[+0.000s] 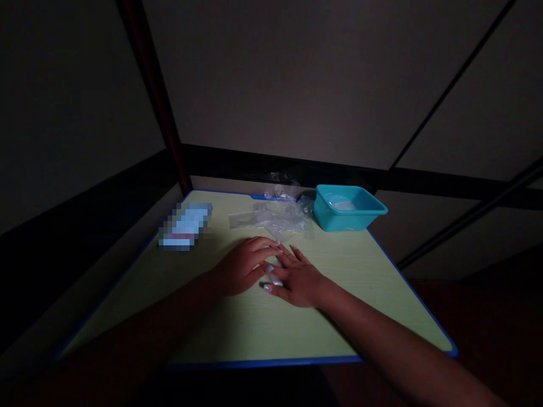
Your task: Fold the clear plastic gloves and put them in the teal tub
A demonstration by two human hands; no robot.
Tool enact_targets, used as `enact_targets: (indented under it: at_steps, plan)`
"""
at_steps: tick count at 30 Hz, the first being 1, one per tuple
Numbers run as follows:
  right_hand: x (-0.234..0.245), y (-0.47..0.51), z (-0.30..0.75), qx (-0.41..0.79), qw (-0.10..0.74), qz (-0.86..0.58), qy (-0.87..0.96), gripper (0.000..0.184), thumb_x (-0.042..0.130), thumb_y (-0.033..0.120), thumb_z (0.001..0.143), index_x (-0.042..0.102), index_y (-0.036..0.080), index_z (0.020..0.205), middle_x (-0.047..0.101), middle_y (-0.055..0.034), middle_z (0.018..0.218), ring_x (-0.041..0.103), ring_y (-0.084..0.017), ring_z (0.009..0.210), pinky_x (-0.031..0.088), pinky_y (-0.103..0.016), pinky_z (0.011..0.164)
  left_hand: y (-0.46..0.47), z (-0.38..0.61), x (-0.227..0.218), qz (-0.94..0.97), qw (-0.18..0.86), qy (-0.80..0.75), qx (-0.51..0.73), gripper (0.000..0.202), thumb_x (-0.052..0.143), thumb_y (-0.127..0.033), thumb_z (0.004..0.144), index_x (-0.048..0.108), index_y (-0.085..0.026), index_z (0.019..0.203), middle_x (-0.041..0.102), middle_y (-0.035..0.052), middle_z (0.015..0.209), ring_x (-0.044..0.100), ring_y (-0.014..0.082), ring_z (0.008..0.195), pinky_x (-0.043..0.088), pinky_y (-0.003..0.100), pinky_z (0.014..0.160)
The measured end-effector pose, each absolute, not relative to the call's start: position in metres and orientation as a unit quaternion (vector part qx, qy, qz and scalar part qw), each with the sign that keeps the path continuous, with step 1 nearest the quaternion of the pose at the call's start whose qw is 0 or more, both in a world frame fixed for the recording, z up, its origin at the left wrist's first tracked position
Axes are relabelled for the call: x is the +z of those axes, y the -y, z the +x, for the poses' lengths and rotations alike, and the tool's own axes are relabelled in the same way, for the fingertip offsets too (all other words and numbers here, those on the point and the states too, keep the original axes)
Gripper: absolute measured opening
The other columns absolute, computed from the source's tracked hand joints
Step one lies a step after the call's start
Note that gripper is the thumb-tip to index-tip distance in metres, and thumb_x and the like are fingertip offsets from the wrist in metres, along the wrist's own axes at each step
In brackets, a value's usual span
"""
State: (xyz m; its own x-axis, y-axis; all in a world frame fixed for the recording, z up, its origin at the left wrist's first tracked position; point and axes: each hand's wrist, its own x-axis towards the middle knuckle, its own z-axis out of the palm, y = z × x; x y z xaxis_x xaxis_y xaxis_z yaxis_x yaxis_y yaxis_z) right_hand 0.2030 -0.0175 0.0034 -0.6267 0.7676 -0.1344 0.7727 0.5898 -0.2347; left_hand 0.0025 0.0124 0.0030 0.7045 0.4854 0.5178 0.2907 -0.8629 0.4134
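Note:
Near the middle of the table, a small clear plastic bag lies partly covered by my right hand. That hand is palm down with its fingers spread, pressing on the plastic. From the other side comes my left hand, its fingers stretched out and slightly curved, with the tips meeting the right hand's fingertips over the bag. Nothing shows gripped in either hand, though the undersides of the fingers are hidden. Just beyond them is a loose heap of clear plastic bags, crumpled and overlapping.
A turquoise plastic basin stands at the back right, with something whitish and clear inside. At the back left lies a blurred-out bluish rectangular object. The pale table has a blue edge and stands against panelled walls. The room is dim.

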Motion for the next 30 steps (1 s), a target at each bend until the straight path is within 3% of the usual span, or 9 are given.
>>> enact_targets:
  at_steps: [4, 8, 13, 16, 18, 20, 24, 26, 30]
  plan:
    - [0.005, 0.019, 0.202, -0.133, 0.003, 0.449, -0.884, 0.063, 0.041, 0.067, 0.088, 0.043, 0.033, 0.142, -0.004, -0.01, 0.16, -0.01, -0.035, 0.143, 0.004, -0.058, 0.113, -0.015, 0.002, 0.001, 0.915, 0.143, -0.225, 0.303, 0.038, 0.037, -0.032, 0.094, 0.056, -0.015, 0.122, 0.056, 0.0153, 0.125, 0.051, 0.0272, 0.118, 0.041, 0.044, 0.099]
    - [0.006, 0.019, 0.201, -0.139, -0.003, 0.451, -0.882, 0.068, 0.041, 0.073, 0.084, 0.036, 0.04, 0.144, -0.011, -0.0085, 0.159, -0.015, -0.038, 0.142, 0.0, -0.064, 0.11, -0.018, 0.0, -0.001, 0.914, 0.139, -0.235, 0.299, 0.038, 0.035, -0.031, 0.095, 0.055, -0.016, 0.124, 0.056, 0.0142, 0.125, 0.05, 0.0263, 0.118, 0.041, 0.043, 0.1]
    - [0.013, 0.018, 0.205, -0.152, 0.002, 0.438, -0.886, 0.07, 0.04, 0.072, 0.085, 0.027, 0.041, 0.147, -0.008, -0.0092, 0.159, -0.014, -0.037, 0.143, -0.003, -0.068, 0.106, -0.023, -0.003, -0.006, 0.91, 0.147, -0.228, 0.313, 0.038, 0.035, -0.031, 0.095, 0.054, -0.016, 0.124, 0.056, 0.0132, 0.124, 0.05, 0.0258, 0.117, 0.04, 0.042, 0.1]
    - [0.017, 0.015, 0.211, -0.148, -0.027, 0.446, -0.882, 0.063, 0.035, 0.062, 0.093, 0.022, 0.037, 0.15, -0.005, -0.0094, 0.16, -0.007, -0.033, 0.145, -0.002, -0.068, 0.106, -0.025, -0.004, -0.007, 0.906, 0.148, -0.228, 0.324, 0.038, 0.034, -0.032, 0.096, 0.052, -0.016, 0.126, 0.056, 0.013, 0.123, 0.05, 0.0259, 0.117, 0.04, 0.042, 0.101]
    - [0.018, 0.011, 0.216, -0.123, -0.068, 0.461, -0.876, 0.056, 0.034, 0.049, 0.098, 0.023, 0.033, 0.15, 0.005, -0.0093, 0.16, 0.0, -0.03, 0.146, -0.001, -0.067, 0.108, -0.024, -0.004, -0.006, 0.902, 0.145, -0.239, 0.328, 0.039, 0.034, -0.031, 0.096, 0.05, -0.016, 0.128, 0.055, 0.0131, 0.124, 0.049, 0.026, 0.118, 0.039, 0.042, 0.102]
    - [0.018, 0.006, 0.219, -0.095, -0.11, 0.472, -0.869, 0.048, 0.038, 0.036, 0.098, 0.036, 0.028, 0.145, 0.024, -0.01, 0.156, 0.013, -0.028, 0.145, 0.005, -0.063, 0.11, -0.023, -0.004, -0.004, 0.894, 0.138, -0.264, 0.335, 0.04, 0.035, -0.03, 0.095, 0.046, -0.016, 0.131, 0.053, 0.0131, 0.127, 0.048, 0.0259, 0.119, 0.038, 0.042, 0.103]
    - [0.015, -0.006, 0.222, -0.089, -0.168, 0.48, -0.856, 0.027, 0.054, 0.022, 0.089, 0.063, 0.019, 0.115, 0.058, -0.0119, 0.123, 0.046, -0.025, 0.119, 0.034, -0.043, 0.1, -0.02, -0.001, -0.001, 0.87, 0.107, -0.316, 0.362, 0.03, 0.041, -0.028, 0.093, 0.052, -0.016, 0.119, 0.055, 0.0119, 0.117, 0.051, 0.0253, 0.111, 0.041, 0.041, 0.097]
    - [0.013, -0.01, 0.223, -0.102, -0.165, 0.488, -0.851, 0.022, 0.061, 0.024, 0.086, 0.064, 0.018, 0.107, 0.061, -0.0101, 0.111, 0.049, -0.024, 0.108, 0.038, -0.039, 0.093, -0.02, 0.0, -0.001, 0.866, 0.089, -0.334, 0.361, 0.019, 0.047, -0.028, 0.09, 0.056, -0.017, 0.103, 0.057, 0.0095, 0.103, 0.052, 0.0249, 0.1, 0.044, 0.04, 0.089]
    - [0.01, -0.013, 0.223, -0.126, -0.126, 0.506, -0.844, 0.033, 0.07, 0.029, 0.079, 0.06, 0.02, 0.109, 0.058, -0.0084, 0.113, 0.046, -0.026, 0.108, 0.037, -0.039, 0.088, -0.02, 0.006, -0.007, 0.853, 0.059, -0.391, 0.34, 0.012, 0.06, -0.029, 0.082, 0.053, -0.018, 0.084, 0.056, 0.0069, 0.089, 0.048, 0.0263, 0.092, 0.043, 0.04, 0.081]
